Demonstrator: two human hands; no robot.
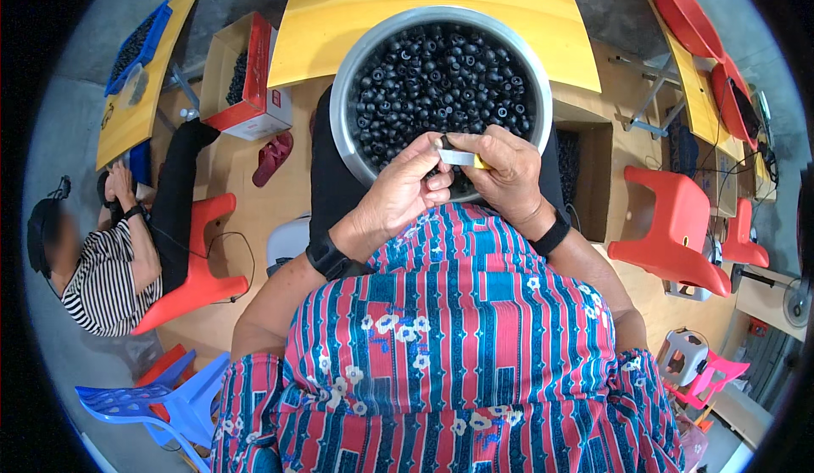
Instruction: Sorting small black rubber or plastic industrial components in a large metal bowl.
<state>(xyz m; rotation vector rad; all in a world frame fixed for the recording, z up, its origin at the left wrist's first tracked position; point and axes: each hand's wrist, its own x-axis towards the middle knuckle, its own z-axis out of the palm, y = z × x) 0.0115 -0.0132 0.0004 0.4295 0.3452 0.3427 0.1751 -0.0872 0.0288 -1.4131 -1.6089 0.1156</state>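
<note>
A wide metal basin (338, 112) rests in front of me, partly over the yellow table's edge. It is filled with many small, round, glossy black parts (437, 83), several showing a hole or ring. Above its near rim, my right hand (509, 170) is closed on a small knife (456, 158) with a pale flat blade and a yellow handle. My left hand (405, 186) is closed beside the blade, pinching a small dark part (445, 143) that looks like those in the basin. The fingers hide most of that part.
The yellow table (339, 27) extends behind the basin. An open carton (254, 91) stands at left, and another box (589, 172) at right. Red stools (670, 223) flank me. A seated person (114, 269) works at the left table. Red basins (687, 15) sit on the right table.
</note>
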